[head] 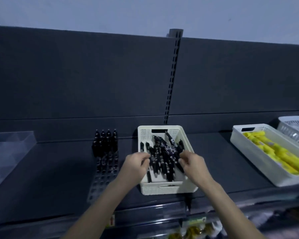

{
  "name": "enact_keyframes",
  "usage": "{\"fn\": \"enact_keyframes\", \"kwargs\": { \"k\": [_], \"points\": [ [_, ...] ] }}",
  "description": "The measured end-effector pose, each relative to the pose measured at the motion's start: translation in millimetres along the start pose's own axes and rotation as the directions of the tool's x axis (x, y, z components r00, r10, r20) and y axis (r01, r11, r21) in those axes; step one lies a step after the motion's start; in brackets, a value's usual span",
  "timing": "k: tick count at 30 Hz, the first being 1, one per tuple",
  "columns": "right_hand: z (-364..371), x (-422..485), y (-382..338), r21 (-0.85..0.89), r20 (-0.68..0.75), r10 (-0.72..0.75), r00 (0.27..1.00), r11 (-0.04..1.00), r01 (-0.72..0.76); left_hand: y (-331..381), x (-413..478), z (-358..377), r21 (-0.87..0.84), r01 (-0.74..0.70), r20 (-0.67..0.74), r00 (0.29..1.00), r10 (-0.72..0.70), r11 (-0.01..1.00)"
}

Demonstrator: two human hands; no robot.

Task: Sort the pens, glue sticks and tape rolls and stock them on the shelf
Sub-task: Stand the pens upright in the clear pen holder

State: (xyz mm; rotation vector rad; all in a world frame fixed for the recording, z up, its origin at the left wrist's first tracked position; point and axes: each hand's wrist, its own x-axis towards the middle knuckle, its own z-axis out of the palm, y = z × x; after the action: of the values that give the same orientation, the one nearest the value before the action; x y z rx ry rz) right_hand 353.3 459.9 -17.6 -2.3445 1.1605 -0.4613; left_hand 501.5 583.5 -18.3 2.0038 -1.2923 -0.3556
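A small white basket (188,140) stands on the dark shelf (59,169), with a heap of several black pens (164,156) inside. My left hand (135,165) reaches in from the left, its curled fingertips on the pens at the heap's left edge. From the right, my right hand (192,163) comes in the same way and pinches at pens on that side. Left of the basket stands a clear perforated pen holder (102,178); several black pens (105,142) are upright in its back rows. At the right, a long white tray (259,169) holds yellow glue sticks (274,152).
A clear plastic box (9,152) sits at the shelf's left end. A grey basket (293,128) stands behind the long tray at the far right. A slotted upright (173,75) divides the dark back panel. Packaged goods (193,230) show on the level below.
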Motion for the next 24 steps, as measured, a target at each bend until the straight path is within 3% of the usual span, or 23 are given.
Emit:
{"fn": "enact_keyframes", "kwargs": {
  "k": [4, 8, 11, 14, 24],
  "points": [
    [-9, 15, 18, -0.028, 0.168, -0.017, 0.986, 0.999, 0.022, 21, 27, 34, -0.001, 0.163, 0.028, 0.986, -0.163, 0.987],
    [4, 30, 14, -0.038, 0.288, -0.013, 0.958, 0.999, 0.025, 29, 47, 49, 0.156, 0.293, 0.114, 0.943, -0.312, 0.943],
    [16, 40, 11, -0.08, 0.359, 0.073, 0.93, 0.996, -0.048, 27, 64, 56, 0.256, 0.319, 0.186, 0.91, -0.37, 0.912],
    [21, 52, 6, -0.13, 0.383, 0.147, 0.912, 0.986, -0.104, 27, 78, 59, 0.378, 0.296, 0.277, 0.868, -0.412, 0.877],
    [40, 85, 4, -0.157, 0.346, 0.24, 0.907, 0.968, -0.196, 3, 96, 71, 0.382, 0.428, 0.178, 0.836, -0.519, 0.819]
  ]
}}
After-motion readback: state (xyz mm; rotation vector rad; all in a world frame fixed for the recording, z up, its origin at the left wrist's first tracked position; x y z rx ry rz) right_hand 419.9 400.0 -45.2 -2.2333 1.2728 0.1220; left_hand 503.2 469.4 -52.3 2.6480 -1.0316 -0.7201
